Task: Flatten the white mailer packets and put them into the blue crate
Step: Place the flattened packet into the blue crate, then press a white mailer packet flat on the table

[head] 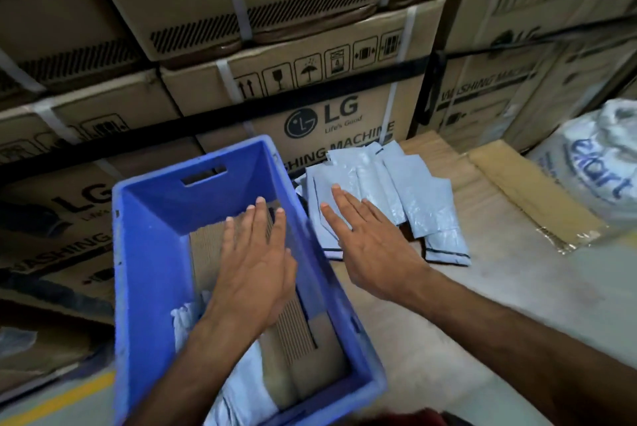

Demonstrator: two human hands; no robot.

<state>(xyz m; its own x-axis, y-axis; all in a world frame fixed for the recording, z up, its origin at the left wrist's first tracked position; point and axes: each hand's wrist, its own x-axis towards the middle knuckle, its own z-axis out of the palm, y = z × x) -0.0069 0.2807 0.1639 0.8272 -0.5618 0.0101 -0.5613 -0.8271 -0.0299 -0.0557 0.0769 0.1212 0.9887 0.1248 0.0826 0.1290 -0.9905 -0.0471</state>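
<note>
A few white packets (238,387) lie at the near end of the blue crate (151,253), but most packets (389,191) wait in a pile on the desk (482,287) just right of it, and both hands, left (255,260) and right (372,246), have straight fingers holding nothing.

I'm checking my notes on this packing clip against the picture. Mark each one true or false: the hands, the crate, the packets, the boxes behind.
1. Both hands are flat with straight fingers. True: left hand, right hand.
2. The left hand is inside the blue crate. True.
3. The crate is red. False: it is blue.
4. The pile of white mailer packets lies left of the crate. False: it lies to its right.
5. The cardboard boxes behind are printed LG. True.
</note>
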